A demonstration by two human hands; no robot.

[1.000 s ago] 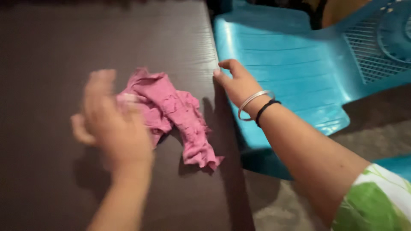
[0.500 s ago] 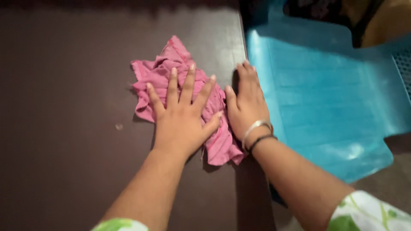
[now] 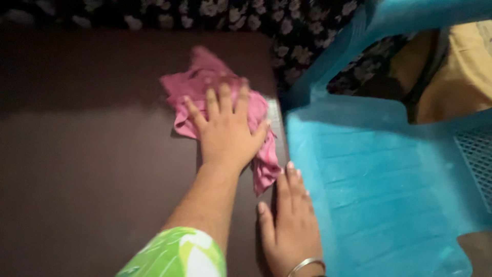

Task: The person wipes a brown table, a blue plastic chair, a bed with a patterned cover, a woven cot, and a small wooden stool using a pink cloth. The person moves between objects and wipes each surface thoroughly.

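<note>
A crumpled pink cloth (image 3: 205,77) lies on the dark brown table (image 3: 77,154) near its right edge. My left hand (image 3: 225,131) presses flat on the cloth with fingers spread, covering its middle. My right hand (image 3: 289,225) rests palm down on the table's right edge, just below the cloth's lower tip, fingers together and holding nothing. A silver bangle sits on that wrist.
A blue plastic chair (image 3: 389,179) stands right against the table's right side. Dark floral fabric (image 3: 287,25) hangs behind the table's far edge. Something yellow-brown (image 3: 461,77) shows through the chair's back.
My left hand and the cloth have slid farther away along the table's right edge. My right hand has stayed nearer me, now below the cloth instead of beside it. The view has tilted upward.
</note>
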